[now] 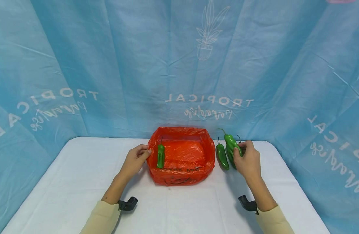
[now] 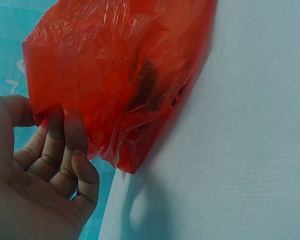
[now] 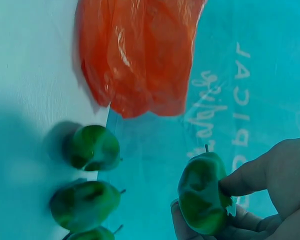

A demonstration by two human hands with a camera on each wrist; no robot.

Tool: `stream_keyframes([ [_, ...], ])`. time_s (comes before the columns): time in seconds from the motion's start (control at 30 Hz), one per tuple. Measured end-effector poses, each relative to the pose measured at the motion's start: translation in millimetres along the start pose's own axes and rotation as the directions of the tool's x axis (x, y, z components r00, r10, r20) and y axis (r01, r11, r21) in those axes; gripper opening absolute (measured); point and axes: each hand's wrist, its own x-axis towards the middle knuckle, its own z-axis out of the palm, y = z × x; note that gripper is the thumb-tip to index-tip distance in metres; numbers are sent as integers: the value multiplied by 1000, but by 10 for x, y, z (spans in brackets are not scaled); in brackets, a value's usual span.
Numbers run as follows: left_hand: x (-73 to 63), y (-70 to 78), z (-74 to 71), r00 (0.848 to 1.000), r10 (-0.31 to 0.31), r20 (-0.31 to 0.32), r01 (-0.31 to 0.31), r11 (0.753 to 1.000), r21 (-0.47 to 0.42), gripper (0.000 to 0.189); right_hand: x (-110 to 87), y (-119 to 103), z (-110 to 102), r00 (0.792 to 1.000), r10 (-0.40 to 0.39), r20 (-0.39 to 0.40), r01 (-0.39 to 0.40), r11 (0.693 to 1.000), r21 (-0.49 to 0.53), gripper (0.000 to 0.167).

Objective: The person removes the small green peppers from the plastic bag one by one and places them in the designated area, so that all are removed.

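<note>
A red plastic bag [image 1: 179,179] sits with its mouth spread wide on the white table. One green chili pepper [image 1: 161,156] lies inside, toward the bag's left side. The left hand [image 1: 134,161] pinches the bag's left rim between thumb and fingers, as the left wrist view shows up close. To the right of the bag, the right hand [image 1: 249,161] grips another green chili pepper [image 3: 202,194], raised above the table with its stem pointing away. Beneath and beside it rest more peppers, including one [image 1: 222,156] nearest the bag and another [image 3: 85,205] partly hidden in the head view.
The white tablecloth [image 1: 179,211] covers a table that ends at a blue printed curtain [image 1: 138,65] behind and at both sides. Each wrist wears a black camera mount [image 1: 128,204].
</note>
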Motion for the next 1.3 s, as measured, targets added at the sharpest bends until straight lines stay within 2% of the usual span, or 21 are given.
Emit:
stream_keyframes([
  [0.13,-15,49,-2,1000,-12,1,12,1000,14,27,39,48,-43,999,36,-9,-36,999,-8,24],
  [0.33,-144,339,-28,1000,-6,17,6,1000,7,25,80,129,-103,996,87,3,-87,996,-3,30],
  [0.47,-190,422,-40,1000,19,24,-19,1000,11,24,111,192,-134,993,113,15,-113,994,-11,36],
  [0.83,-191,417,-25,1000,5,8,-5,1000,16,23,195,406,-191,983,178,48,-177,984,-32,42],
  [0.9,-157,342,-18,1000,5,5,-5,1000,20,23,210,452,-194,979,195,54,-193,980,-39,42],
  [1.07,-137,307,-20,1000,3,8,-3,1000,18,24,235,549,-185,968,247,52,-244,968,-55,41],
  [1.13,-167,378,-29,1000,-1,11,1,1000,15,24,241,582,-179,963,267,50,-263,963,-62,40],
  [1.3,-169,388,-30,1000,11,18,-11,1000,24,25,251,679,-171,957,289,27,-286,955,-73,38],
])
